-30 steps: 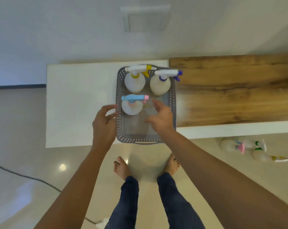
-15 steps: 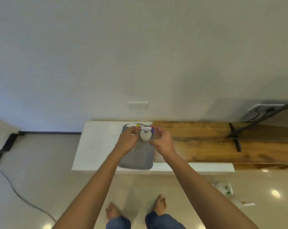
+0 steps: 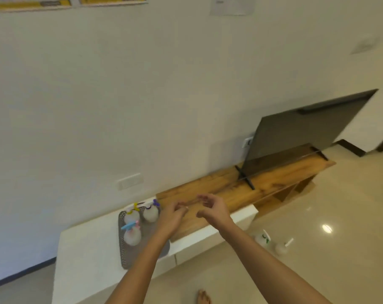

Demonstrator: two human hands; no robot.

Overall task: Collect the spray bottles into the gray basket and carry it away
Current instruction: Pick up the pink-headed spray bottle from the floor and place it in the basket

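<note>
Gray basket (image 3: 125, 255), long axis toward the wall.

We see a white desk (image 3: 87, 244) carrying the gray basket (image 3: 129, 256) and a wooden board (image 3: 219, 194) beside it. On the floor (image 3: 339, 249) near the desk lie two spray bottles (image 3: 271, 242).

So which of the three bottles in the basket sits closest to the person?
The one with the blue and pink trigger, alone in the near row of the gray basket. The yellow-trigger bottle and purple-trigger bottle stand behind it.
</note>
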